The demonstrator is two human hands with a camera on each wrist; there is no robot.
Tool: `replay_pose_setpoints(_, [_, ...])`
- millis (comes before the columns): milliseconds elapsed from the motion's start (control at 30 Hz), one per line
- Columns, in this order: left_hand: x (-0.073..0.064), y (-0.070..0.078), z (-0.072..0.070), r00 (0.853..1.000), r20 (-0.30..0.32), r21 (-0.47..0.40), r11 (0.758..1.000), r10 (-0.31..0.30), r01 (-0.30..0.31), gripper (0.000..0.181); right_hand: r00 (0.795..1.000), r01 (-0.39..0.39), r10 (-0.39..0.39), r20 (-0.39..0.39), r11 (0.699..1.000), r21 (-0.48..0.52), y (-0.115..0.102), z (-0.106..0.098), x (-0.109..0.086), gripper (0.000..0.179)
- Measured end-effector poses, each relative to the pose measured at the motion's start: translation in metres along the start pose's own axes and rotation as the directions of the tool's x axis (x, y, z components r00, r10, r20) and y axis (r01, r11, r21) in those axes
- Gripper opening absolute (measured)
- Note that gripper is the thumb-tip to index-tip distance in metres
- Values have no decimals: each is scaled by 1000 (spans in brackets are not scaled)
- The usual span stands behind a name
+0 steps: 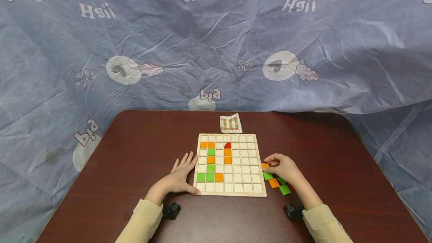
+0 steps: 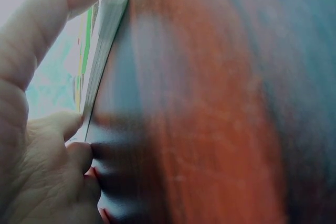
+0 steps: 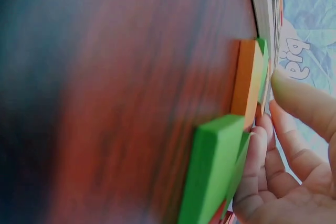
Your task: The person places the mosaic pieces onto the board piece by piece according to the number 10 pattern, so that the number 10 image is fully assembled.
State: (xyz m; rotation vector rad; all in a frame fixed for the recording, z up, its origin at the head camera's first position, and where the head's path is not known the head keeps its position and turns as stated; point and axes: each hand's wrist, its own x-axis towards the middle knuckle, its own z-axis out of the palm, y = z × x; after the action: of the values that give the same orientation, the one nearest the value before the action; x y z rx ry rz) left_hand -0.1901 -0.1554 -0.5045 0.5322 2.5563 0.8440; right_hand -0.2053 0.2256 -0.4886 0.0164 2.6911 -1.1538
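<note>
A pale wooden grid board point(image 1: 233, 192) lies on the table, with several orange and green square tiles and one red curved-edge tile point(image 1: 227, 146) in its cells. My left hand point(image 1: 179, 178) rests at the board's left side, fingers spread, thumb at the near left corner. In the left wrist view, its thumb and fingers lie along the board's edge point(image 2: 113, 30). Just off the board's right edge, my right hand point(image 1: 283, 168) pinches an orange tile point(image 1: 264, 166) between thumb and fingers. Beneath and beside that hand lie loose tiles, including a green tile point(image 1: 285, 189) and another orange tile point(image 1: 274, 183).
A small printed card point(image 1: 231, 123) with a coloured grid pattern lies behind the board, its corner curled up. The dark wooden table point(image 1: 152, 134) ends at the back against a hanging blue-grey cloth point(image 1: 216, 40). A bit of red tile point(image 1: 291, 187) shows by the right wrist.
</note>
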Motion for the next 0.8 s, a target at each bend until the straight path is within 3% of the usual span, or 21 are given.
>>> replay_pose_setpoints(633, [0, -1, 1, 1000, -7, -1, 1000, 1, -1, 123, 1000, -2, 2, 23, 1000, -14, -4, -3, -4, 22])
replay_pose_setpoints(800, [-1, 0, -1, 1000, -8, -3, 1000, 3, -3, 123, 1000, 7, -7, -2, 1000, 30, -6, -7, -1, 25])
